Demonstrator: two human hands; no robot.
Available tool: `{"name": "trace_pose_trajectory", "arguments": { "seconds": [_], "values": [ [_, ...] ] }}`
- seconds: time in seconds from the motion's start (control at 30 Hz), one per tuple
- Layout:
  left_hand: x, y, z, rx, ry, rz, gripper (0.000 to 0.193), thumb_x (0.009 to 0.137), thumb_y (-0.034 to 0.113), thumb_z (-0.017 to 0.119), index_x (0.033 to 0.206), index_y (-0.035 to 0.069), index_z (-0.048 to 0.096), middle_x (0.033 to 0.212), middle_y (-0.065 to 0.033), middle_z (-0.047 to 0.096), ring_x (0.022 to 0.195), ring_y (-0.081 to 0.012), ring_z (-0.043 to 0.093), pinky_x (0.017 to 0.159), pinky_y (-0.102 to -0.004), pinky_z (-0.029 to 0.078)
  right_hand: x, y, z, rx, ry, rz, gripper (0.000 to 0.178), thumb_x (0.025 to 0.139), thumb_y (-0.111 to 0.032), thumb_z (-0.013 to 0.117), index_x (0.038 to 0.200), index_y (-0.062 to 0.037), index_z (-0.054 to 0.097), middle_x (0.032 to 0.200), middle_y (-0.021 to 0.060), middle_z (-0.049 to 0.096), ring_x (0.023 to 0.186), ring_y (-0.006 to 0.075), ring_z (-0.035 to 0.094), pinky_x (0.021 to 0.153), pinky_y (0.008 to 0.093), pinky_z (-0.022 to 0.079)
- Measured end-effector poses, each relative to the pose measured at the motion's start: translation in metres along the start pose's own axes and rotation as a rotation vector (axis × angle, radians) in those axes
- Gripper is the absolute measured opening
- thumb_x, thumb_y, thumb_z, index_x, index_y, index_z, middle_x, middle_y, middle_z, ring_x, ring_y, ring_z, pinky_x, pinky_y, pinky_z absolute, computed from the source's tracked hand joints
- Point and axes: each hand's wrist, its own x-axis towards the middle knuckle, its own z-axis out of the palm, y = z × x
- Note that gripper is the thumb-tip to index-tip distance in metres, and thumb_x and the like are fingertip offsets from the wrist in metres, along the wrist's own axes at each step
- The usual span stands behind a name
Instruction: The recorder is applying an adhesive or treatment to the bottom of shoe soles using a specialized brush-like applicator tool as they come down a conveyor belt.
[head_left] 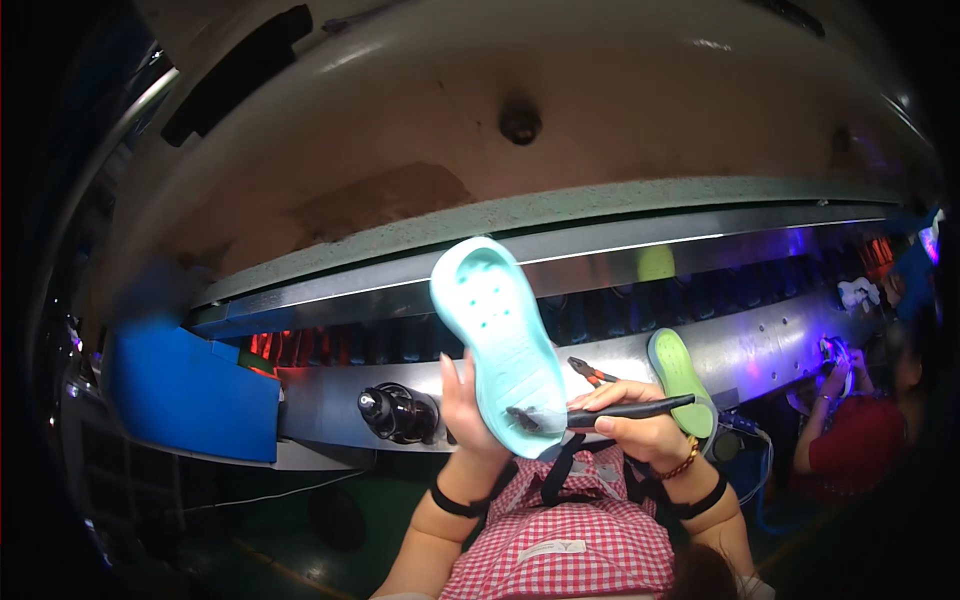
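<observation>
A light blue shoe sole [497, 335], with small holes near its far end, is held up lengthwise before me. My left hand [468, 415] grips its near left edge, palm partly behind it. From the right, my right hand [632, 425] pinches the black handle of a brush [640, 409]. The dark brush tip is over the near end of the sole and seems to touch it. Just beyond my right fingers, orange-and-black pliers [590, 373] lie on the metal ledge. A green shoe sole [679, 368] with a pale strap-like part at its near end rests beside my right wrist.
Behind the metal ledge [325, 405] runs a conveyor with dark rollers [585, 318], bearing a yellow-green piece [656, 262]. At left are a black round tool [398, 412] and a blue panel [200, 390]. A co-worker in red [865, 435] handles something under purple light at right.
</observation>
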Motion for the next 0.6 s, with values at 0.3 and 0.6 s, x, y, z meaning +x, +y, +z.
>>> {"name": "trace_pose_trajectory", "arguments": {
  "seconds": [0.3,0.6],
  "values": [
    [-0.002,-0.015,-0.004,-0.118,-0.058,0.002,0.063,0.087,0.048,0.032,0.131,0.002,0.034,0.123,-0.0205,0.046,0.106,-0.0392,0.050,0.093,-0.0511,0.038,-0.004,-0.018,0.014,-0.536,-0.086,-0.099,0.021,0.075,0.003,0.062,0.096,0.0029,0.062,0.096,0.0142,0.063,0.089,0.0187,0.061,0.079,0.0276,0.048],
    [0.009,-0.006,-0.015,0.028,0.024,-0.012,0.066,0.086,0.050,0.037,0.130,0.002,0.035,0.120,-0.0215,0.048,0.103,-0.0390,0.052,0.091,-0.0488,0.041,0.023,-0.046,0.008,-0.805,-0.194,-0.370,0.019,0.071,-0.002,0.067,0.090,0.0013,0.064,0.088,0.0130,0.066,0.085,0.0221,0.064,0.077,0.0303,0.050]
  ]
}}
